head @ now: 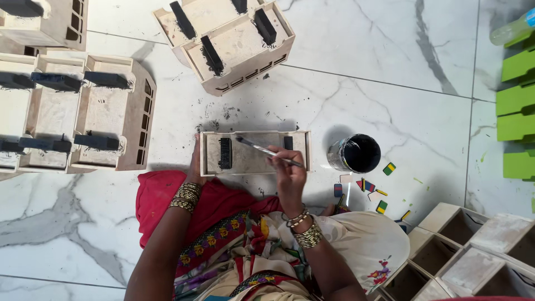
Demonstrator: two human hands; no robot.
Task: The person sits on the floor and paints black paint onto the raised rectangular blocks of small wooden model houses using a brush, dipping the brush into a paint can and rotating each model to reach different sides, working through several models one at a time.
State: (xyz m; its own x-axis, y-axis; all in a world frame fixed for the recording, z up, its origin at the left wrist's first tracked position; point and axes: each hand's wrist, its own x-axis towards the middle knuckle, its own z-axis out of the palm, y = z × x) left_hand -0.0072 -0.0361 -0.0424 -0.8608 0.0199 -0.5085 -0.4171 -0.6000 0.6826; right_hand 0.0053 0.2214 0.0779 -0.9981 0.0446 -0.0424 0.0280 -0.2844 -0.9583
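Right hand (290, 177) pinching one paintbrush (267, 151) over one wooden tray (253, 161); left hand (195, 167) gripping tray edge; one black paint pot (354, 153) just right; open floor beyond.

Marble floor ringed by stacked wooden pieces

A white marble-patterned floor (390, 61) with grey veins and thin tile joints is seen from above, evenly lit, with black paint specks scattered near the centre. Pale wooden boxes with black strips (72, 111) are set at 9 o'clock and more (228, 39) at 12 o'clock. Green painted blocks (515, 111) are lined along the edge at 3 o'clock, and unpainted wooden compartments (468, 256) are stacked at 5 o'clock.
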